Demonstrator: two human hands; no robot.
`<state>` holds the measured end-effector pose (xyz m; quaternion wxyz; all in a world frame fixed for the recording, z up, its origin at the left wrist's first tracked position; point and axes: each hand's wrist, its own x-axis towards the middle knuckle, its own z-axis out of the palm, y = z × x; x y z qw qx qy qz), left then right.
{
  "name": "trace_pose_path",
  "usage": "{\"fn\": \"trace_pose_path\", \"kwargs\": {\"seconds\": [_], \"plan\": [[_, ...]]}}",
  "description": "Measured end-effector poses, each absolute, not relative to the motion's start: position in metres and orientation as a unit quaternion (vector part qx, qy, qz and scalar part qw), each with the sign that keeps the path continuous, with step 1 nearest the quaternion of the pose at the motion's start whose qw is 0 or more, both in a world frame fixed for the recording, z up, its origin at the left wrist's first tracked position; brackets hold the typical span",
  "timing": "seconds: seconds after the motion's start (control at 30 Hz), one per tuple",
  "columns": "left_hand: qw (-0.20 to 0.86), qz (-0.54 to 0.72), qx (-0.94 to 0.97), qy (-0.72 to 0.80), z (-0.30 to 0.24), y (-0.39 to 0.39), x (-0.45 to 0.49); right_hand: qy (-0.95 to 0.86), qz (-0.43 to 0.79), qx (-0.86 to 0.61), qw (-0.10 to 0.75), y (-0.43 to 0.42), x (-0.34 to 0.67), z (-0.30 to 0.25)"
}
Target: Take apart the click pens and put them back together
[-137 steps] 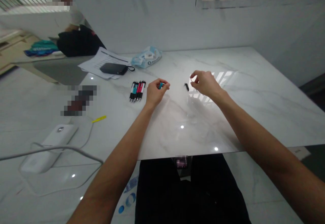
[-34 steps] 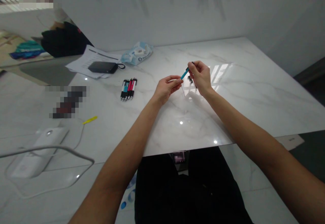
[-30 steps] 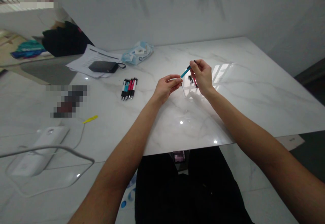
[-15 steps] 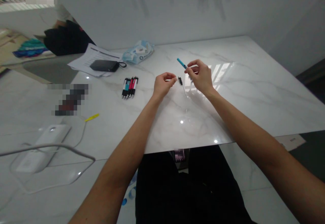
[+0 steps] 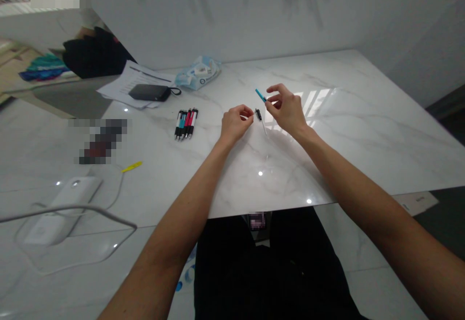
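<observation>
My right hand (image 5: 286,108) is above the white marble table (image 5: 363,131), pinching the lower end of a teal pen barrel (image 5: 259,94) that points up and to the left. My left hand (image 5: 235,123) hovers just left of it, its fingertips pinched together on something too small to make out. A small black pen piece (image 5: 258,114) lies on the table between the two hands, with a thin clear refill (image 5: 265,128) just right of it.
Several black, teal and red pens (image 5: 186,122) lie in a row to the left. Farther back are a black pouch (image 5: 149,92) on papers, and a blue wipes packet (image 5: 198,72). A yellow strip (image 5: 131,166) and a white device (image 5: 60,207) with a cable sit at the left.
The teal barrel left my left fingers and is now held by my right hand alone, turned to point up-left. A black piece now lies on the table between the hands.
</observation>
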<state>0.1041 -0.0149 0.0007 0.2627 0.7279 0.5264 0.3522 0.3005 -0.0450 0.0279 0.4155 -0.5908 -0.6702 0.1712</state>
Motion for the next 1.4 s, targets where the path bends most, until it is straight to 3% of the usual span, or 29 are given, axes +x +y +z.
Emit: {"fn": "trace_pose_path", "kwargs": {"seconds": [0.5,0.83,1.4], "plan": [[0.190,0.246,0.759,0.572,0.0039,-0.0173,0.1007,-0.694,0.169,-0.594,0.370,-0.0461,0.3002,0.0275],[0.202,0.294,0.767,0.534,-0.0034,-0.0141,0.1003,-0.700,0.147,-0.617,0.328,-0.0464,0.3004,0.0268],[0.186,0.270,0.777,0.538,-0.0024,-0.0146,0.1051,-0.710,0.148,-0.655,0.215,-0.0509,0.2941,0.0238]]}}
